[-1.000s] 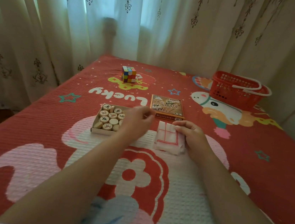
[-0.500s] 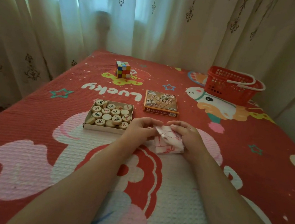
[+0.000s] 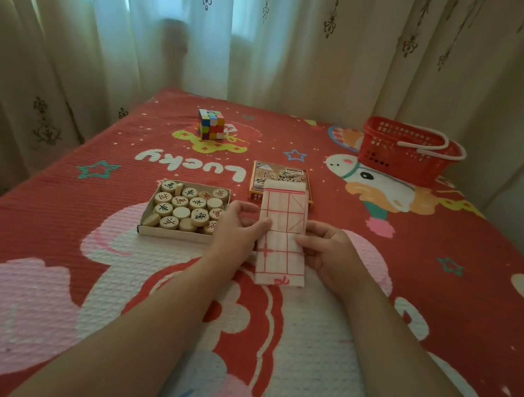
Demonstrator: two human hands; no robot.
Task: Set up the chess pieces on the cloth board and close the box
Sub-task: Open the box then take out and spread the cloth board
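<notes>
On the red patterned bedspread (image 3: 53, 222), the open box (image 3: 177, 234) is located at the left, filled with round wooden chess pieces (image 3: 182, 212). A multicoloured cube (image 3: 211, 124) is positioned well beyond it. Just right of the box, the left hand (image 3: 233, 229) is curled, and the left edge of the cloth board (image 3: 282, 234) is pinched under its thumb. The cloth board is held between the two hands as a long, narrow folded strip with red grid lines uppermost. Its far end overlaps the box lid (image 3: 277, 172) in this view; whether the two are in contact cannot be determined. The strip's right edge is pinched by the fingertips of the right hand (image 3: 330, 251). A red basket (image 3: 404, 154) is placed at the far right.
</notes>
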